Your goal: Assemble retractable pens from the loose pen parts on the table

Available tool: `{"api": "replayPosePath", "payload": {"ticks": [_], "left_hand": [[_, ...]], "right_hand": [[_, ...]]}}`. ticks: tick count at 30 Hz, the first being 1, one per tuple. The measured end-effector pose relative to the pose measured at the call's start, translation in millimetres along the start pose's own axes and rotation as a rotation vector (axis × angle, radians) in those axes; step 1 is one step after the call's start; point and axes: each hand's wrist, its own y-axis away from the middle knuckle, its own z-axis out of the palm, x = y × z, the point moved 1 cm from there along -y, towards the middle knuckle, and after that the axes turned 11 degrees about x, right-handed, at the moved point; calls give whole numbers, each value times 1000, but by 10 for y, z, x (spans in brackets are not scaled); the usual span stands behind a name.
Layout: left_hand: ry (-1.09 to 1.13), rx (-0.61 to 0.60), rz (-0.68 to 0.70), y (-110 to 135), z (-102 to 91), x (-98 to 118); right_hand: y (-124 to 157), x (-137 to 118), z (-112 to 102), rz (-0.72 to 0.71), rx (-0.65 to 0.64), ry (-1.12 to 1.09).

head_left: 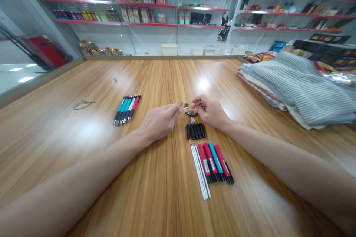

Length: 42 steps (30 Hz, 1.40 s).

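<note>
My left hand is closed in a pinch on a thin white pen refill, whose end sticks out to the right. At that end the fingers of my right hand are pinched together; what lies between them is too small to make out. Just below are small dark metal pen tips and little whitish parts. Nearer to me lie several black grip sleeves, then white refills beside pink pen barrels and a teal pen barrel.
Several assembled pens lie in a row to the left, with a thin looped band beyond them and a small metallic bit farther back. Folded striped cloth is piled at the right. Stocked shelves stand behind the wooden table.
</note>
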Motion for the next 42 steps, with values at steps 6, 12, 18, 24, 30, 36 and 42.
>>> {"api": "replayPosePath", "payload": {"ticks": [6, 12, 18, 24, 30, 36, 42], "left_hand": [[-1, -8, -6, -3, 3, -5], [-9, 8, 18, 4, 18, -19], [-10, 14, 20, 7, 26, -20], [-4, 15, 24, 9, 34, -20], [-4, 10, 22, 6, 22, -19], [-10, 16, 28, 5, 19, -17], [-8, 11, 27, 8, 19, -9]], "right_hand": [[4, -10, -3, 1, 0, 1], [1, -25, -1, 2, 11, 2], [-5, -12, 4, -9, 11, -9], [-1, 1, 5, -4, 6, -19], [-2, -17, 1, -4, 5, -15], [-8, -15, 1, 5, 5, -27], [-3, -7, 11, 1, 7, -42]]}}
